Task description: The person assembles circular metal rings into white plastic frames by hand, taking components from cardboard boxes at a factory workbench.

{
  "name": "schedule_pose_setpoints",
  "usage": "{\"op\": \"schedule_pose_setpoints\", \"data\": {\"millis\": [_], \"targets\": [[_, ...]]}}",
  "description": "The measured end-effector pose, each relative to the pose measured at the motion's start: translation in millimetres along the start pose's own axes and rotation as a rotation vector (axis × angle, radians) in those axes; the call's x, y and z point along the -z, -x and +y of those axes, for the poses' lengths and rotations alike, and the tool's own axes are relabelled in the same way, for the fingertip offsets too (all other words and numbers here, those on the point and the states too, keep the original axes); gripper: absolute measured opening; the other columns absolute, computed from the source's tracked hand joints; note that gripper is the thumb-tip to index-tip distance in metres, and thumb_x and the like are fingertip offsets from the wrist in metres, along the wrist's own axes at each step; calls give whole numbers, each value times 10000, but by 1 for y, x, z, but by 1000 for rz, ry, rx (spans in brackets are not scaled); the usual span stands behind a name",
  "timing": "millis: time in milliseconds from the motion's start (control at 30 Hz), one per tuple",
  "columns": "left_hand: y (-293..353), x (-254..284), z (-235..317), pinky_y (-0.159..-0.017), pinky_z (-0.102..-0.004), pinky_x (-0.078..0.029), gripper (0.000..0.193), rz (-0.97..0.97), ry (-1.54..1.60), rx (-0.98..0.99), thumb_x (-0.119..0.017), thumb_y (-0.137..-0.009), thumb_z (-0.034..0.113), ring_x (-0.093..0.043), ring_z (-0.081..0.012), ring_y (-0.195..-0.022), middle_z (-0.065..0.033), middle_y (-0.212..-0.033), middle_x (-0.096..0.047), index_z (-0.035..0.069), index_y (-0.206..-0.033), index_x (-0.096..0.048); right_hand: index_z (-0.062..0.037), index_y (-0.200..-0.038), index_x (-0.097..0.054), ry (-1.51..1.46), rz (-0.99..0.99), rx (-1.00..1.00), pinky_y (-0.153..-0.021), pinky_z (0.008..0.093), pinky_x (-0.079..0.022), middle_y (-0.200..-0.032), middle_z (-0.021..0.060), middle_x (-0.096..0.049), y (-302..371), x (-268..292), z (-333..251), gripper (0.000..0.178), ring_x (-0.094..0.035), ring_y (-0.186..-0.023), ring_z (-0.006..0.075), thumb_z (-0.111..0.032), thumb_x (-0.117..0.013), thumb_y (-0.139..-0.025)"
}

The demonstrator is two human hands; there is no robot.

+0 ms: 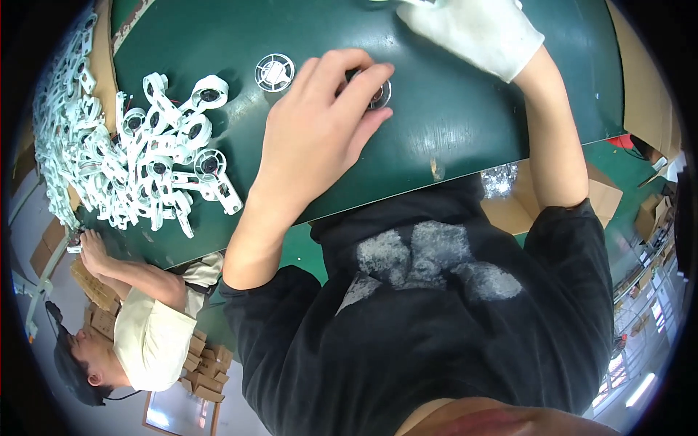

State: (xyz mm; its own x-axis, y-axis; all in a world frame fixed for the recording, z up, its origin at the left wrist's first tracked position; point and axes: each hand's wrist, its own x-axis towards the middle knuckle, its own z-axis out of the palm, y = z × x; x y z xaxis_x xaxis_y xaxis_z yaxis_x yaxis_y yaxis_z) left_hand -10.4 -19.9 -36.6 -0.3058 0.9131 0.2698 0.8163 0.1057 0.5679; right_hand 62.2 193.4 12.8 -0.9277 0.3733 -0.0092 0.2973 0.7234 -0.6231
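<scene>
My bare left hand [320, 116] is over the green table, its fingers curled round a small round part with a shiny rim [386, 96], partly hidden under them. Just left of the fingers lies a round, spoked white grille [275, 73], flat on the table. A white glove covers my right hand [476, 36], which reaches to the top edge of the picture. Its fingers are largely cut off there, beside a sliver of something pale, so what it holds does not show.
Many white plastic housings with round fan-like heads [209, 166] are heaped on the table's left [240, 145], spilling toward cardboard at the far left. A co-worker [153, 327] in a cap handles a part at the left edge. Cardboard boxes [600, 196] stand below the table on the right.
</scene>
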Motion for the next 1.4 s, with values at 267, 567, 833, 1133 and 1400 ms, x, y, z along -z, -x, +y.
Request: {"op": "schedule_pose_setpoints", "data": {"millis": [267,567,833,1133,1400], "targets": [[-6,16,-17,-846,-306,-547,674,257,83,-8,-850,-724,-17,-630,-227,-1090,-79,-1232,-703,80,-1354,-632,-108,-1123,-731,101,-394,11,-735,412,-553,-833,184,-704,19,-15,-6,317,-686,-781,393,-217,-646,-837],[-9,16,-16,-1055,-362,-532,569,176,571,63,-768,-804,-127,-620,-290,-1269,-182,-1297,-627,-36,-1328,-565,-53,-1135,-713,-80,-243,167,-736,380,-552,-862,176,-715,24,-21,-2,301,-685,-764,324,-155,-683,-854],[-10,15,-16,-954,-320,-537,435,270,813,43,-798,-772,-79,-667,-211,-1133,-103,-1224,-704,26,-1170,-657,-21,-1058,-705,-477,-412,23,-714,354,-527,-812,149,-686,27,-19,-5,310,-653,-723,221,-234,-679,-835],[-9,20,-15,-1032,-367,-520,398,203,826,11,-762,-764,-121,-651,-272,-1234,-127,-1229,-713,10,-1122,-648,-19,-1051,-710,-502,-393,120,-679,335,-513,-753,83,-654,25,-18,-2,349,-615,-687,175,-332,-697,-898],[-17,16,-13,-1039,-341,-502,546,196,535,-49,-753,-747,-41,-642,-304,-1216,-126,-1326,-655,45,-1277,-654,-54,-1058,-737,-567,-429,-28,-697,290,-505,-729,32,-608,26,-38,1,418,-575,-687,104,-455,-679,-957]]}}
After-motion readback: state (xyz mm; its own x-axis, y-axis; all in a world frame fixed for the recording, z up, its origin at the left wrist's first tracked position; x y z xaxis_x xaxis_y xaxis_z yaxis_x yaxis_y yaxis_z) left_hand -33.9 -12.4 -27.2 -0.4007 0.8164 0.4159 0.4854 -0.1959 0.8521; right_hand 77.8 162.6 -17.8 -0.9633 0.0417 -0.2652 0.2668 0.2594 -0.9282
